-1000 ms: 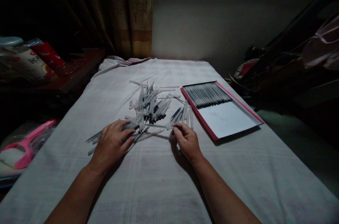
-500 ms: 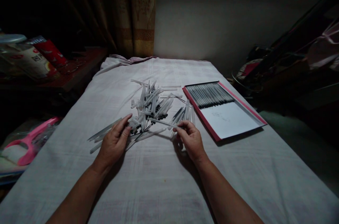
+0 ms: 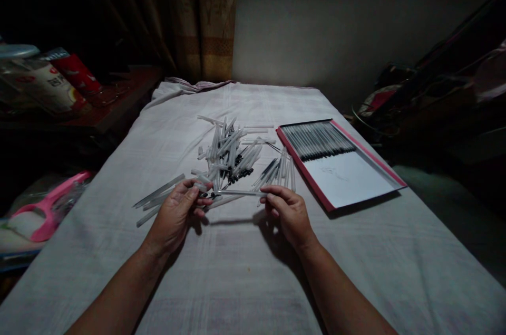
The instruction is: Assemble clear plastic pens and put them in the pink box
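Between both hands [image 3: 290, 213], the clear pen [image 3: 242, 193] now nearly level

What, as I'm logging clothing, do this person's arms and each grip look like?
The left grip and right grip are bare hands: no gloves, no visible rings. The left forearm and right forearm show no sleeves, watch or bracelet.

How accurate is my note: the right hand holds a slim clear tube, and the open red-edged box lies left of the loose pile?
One thing is off: the open red-edged box lies right of the loose pile, as the head view shows. The right hand does hold a slim clear tube.
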### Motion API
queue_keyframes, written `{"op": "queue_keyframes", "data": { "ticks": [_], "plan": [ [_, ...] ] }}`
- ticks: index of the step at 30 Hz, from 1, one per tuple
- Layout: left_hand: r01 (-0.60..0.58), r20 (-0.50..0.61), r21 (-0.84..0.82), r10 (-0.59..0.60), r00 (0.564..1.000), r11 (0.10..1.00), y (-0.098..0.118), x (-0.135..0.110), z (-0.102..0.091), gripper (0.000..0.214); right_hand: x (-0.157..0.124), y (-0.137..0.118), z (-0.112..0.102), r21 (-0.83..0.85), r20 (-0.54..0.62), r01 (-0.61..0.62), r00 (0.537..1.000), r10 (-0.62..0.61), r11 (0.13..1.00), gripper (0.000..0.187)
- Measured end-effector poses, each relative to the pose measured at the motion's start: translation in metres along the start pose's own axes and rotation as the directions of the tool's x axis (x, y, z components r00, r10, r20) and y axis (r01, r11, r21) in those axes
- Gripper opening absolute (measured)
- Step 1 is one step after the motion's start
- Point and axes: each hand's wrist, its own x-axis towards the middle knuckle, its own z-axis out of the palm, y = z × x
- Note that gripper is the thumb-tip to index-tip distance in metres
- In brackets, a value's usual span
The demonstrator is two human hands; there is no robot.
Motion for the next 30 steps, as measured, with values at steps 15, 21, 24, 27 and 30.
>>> {"op": "queue_keyframes", "data": {
  "ticks": [15,21,24,27,30],
  "plan": [
    [-0.033,0.043,0.081,0.03,0.999,0.996,-0.002,-0.008,0.009,0.056,-0.001,0.005,0.0,-0.085,0.09,-0.013,0.996,0.021,0.996,0.028],
    [-0.057,0.068,0.255,0.041,0.997,0.965,-0.005,-0.01,0.011,0.057,-0.001,0.008,-0.007,-0.235,0.37,0.078,0.929,0.015,0.969,0.028],
    [-0.053,0.112,0.327,0.017,0.994,0.943,-0.006,-0.009,0.007,0.055,0.0,0.007,-0.012,-0.298,0.413,0.184,0.909,-0.047,0.937,0.025],
    [-0.069,0.183,0.406,-0.007,0.983,0.911,-0.005,-0.007,0.0,0.045,0.001,0.006,-0.015,-0.36,0.42,0.255,0.903,-0.088,0.897,0.024],
    [-0.12,0.289,0.516,-0.04,0.957,0.848,0.001,-0.005,-0.006,0.036,0.001,0.005,-0.016,-0.412,0.462,0.287,0.884,-0.073,0.865,0.026]
  ]
}}
